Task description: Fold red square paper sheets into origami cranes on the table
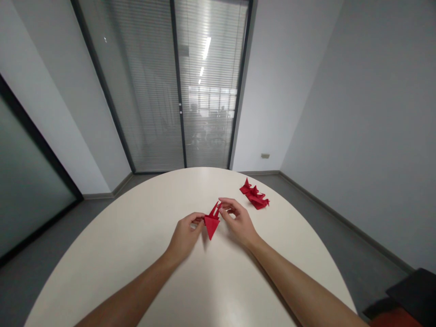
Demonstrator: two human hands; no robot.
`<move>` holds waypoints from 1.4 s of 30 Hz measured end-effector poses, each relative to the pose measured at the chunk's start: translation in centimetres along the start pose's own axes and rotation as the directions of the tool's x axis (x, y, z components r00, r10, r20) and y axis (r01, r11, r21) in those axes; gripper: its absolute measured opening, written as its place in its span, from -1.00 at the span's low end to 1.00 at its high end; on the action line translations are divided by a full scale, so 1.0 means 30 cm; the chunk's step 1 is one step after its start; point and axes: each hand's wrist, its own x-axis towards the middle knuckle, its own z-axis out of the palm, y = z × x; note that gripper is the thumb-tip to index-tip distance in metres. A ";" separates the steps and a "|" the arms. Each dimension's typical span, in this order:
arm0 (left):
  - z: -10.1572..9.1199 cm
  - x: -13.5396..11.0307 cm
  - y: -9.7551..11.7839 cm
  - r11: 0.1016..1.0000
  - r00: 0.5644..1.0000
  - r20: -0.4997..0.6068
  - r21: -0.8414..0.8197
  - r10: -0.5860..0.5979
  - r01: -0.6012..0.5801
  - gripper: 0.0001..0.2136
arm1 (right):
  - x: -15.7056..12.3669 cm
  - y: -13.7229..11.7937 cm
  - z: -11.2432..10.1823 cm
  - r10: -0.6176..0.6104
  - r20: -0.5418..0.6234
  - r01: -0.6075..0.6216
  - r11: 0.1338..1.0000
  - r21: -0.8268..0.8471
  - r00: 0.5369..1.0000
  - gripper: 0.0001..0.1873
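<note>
A red folded-paper origami piece [211, 225], shaped like a paper crane with a wide triangular flap and two narrow points, is held up between both hands over the table. My left hand [188, 231] pinches its left side between thumb and fingers. At the upper right, my right hand [237, 219] has thumb and index finger closed on one of the narrow points. Several finished-looking red paper cranes [256, 197] sit in a row beyond my right hand, close together.
The round cream table [136, 259] fills the lower view. A glass partition with blinds [153, 91] stands behind it, next to a white wall with a socket [265, 156]. A dark object [413, 290], possibly a chair, is at the lower right.
</note>
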 end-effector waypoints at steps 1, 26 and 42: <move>-0.001 0.000 -0.002 1.000 1.000 -0.007 0.003 0.004 -0.004 -0.79 | 0.001 -0.002 0.000 -0.005 -0.005 0.005 1.000 -0.011 1.000 -0.67; -0.016 -0.003 -0.010 0.993 0.997 -0.062 0.113 0.049 -0.042 -0.81 | 0.005 -0.003 -0.002 0.049 -0.029 -0.051 0.996 -0.073 0.998 -0.79; -0.020 -0.001 -0.020 0.990 0.992 -0.109 0.132 0.069 -0.055 -0.83 | -0.001 -0.010 -0.004 0.004 0.022 0.000 0.987 -0.161 1.000 -0.83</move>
